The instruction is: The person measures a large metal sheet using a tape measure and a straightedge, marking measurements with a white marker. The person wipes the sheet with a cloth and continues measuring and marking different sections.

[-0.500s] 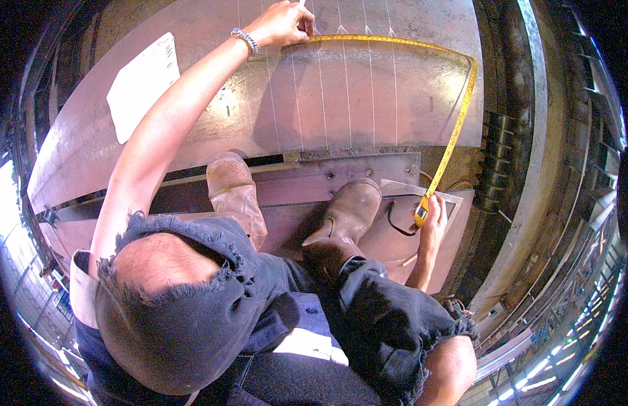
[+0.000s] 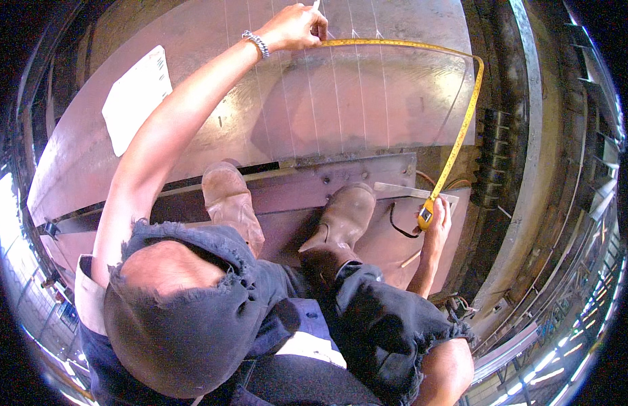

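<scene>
Left hand: at the top middle, the left hand (image 2: 297, 27) is closed in a pinch; the yellow tape (image 2: 395, 43) is pressed by its fingertips, perhaps so it cannot slip. The tape's end cannot be seen.
White stick: a thin white stick (image 2: 317, 4) is tucked in the same hand, pointing up, maybe so it is ready to use.
Right hand: at the lower right, the tape case (image 2: 425, 215) is held in the right hand (image 2: 437, 220), with fingers curled on its right side, likely so the tape is pulled snug.
Tape: it is laid across the top of the frame, bent near the plate's right edge, and led down to the case.
Left arm: it is stretched long from the lower left to the top, with a silver bracelet (image 2: 256, 44) on the wrist.
Right arm: the forearm is pointed up; the rest is hidden behind the bent right leg.
Metal plate: thin white lines (image 2: 359, 88) are drawn on the big plate (image 2: 436, 101), and crossed by the tape.
White sheet: a white sheet (image 2: 135, 105) is laid at the upper left, partly covered by the left arm.
Boots: two brown boots, left (image 2: 229, 199) and right (image 2: 348, 213), are set apart below the plate.
Black cord: a curved black cord (image 2: 393, 220) is seen beside the case.
</scene>
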The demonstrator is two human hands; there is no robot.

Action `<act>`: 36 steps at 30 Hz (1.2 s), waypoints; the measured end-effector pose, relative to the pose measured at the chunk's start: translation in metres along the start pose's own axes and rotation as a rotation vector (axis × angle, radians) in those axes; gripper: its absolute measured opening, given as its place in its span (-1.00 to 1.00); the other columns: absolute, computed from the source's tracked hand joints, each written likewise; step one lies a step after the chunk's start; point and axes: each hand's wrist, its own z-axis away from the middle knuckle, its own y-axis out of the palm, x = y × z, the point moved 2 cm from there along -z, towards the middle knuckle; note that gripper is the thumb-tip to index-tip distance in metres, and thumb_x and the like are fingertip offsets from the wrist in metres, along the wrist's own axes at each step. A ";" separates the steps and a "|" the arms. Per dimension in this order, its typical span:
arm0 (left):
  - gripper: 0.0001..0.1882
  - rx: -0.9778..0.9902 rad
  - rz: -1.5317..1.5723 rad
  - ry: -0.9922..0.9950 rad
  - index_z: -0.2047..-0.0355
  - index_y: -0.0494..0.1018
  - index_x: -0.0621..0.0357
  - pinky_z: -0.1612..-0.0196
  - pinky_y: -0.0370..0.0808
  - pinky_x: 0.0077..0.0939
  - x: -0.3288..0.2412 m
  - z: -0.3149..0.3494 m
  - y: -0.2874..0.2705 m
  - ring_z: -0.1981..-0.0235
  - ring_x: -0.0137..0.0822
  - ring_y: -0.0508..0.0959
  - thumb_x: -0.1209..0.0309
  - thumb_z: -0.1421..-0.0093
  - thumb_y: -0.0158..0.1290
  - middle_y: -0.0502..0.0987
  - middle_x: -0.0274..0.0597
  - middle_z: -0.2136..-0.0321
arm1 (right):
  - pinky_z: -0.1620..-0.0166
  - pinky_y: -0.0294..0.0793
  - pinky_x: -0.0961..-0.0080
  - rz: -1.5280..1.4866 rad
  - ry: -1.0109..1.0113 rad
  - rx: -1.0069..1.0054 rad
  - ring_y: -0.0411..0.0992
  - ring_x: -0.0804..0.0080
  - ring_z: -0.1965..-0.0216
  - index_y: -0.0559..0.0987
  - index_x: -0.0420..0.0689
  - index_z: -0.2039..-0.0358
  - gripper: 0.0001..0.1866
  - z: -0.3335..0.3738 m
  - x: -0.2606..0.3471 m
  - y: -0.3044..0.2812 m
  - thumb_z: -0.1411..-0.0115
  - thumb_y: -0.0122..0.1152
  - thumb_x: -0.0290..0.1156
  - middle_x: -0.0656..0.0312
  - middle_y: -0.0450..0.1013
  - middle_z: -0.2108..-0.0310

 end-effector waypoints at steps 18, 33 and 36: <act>-0.82 -0.041 0.036 -0.010 0.47 0.62 0.14 0.33 0.55 -0.21 0.000 -0.012 -0.002 0.42 -0.06 0.64 0.40 0.14 0.16 0.62 -0.01 0.50 | 0.42 0.43 0.58 -0.001 -0.034 0.041 0.44 0.53 0.43 0.50 -0.11 0.01 -0.62 -0.010 -0.018 -0.009 -0.36 0.02 -0.09 0.28 0.45 0.38; -0.80 -0.012 0.030 -0.029 0.46 0.62 0.16 0.32 0.55 -0.22 -0.004 -0.012 -0.007 0.41 -0.05 0.64 0.41 0.16 0.17 0.62 0.01 0.49 | 0.34 0.46 0.56 0.030 -0.014 0.006 0.44 0.54 0.39 0.50 -0.14 0.02 -0.59 -0.009 -0.018 -0.009 -0.36 0.04 -0.07 0.27 0.44 0.35; -0.80 -0.011 0.026 -0.036 0.46 0.61 0.17 0.32 0.55 -0.22 -0.004 -0.010 -0.009 0.40 -0.05 0.64 0.42 0.17 0.17 0.62 0.01 0.49 | 0.30 0.46 0.54 -0.031 0.048 0.023 0.45 0.53 0.39 0.50 -0.14 0.03 -0.59 -0.004 -0.010 -0.005 -0.36 0.04 -0.06 0.28 0.44 0.37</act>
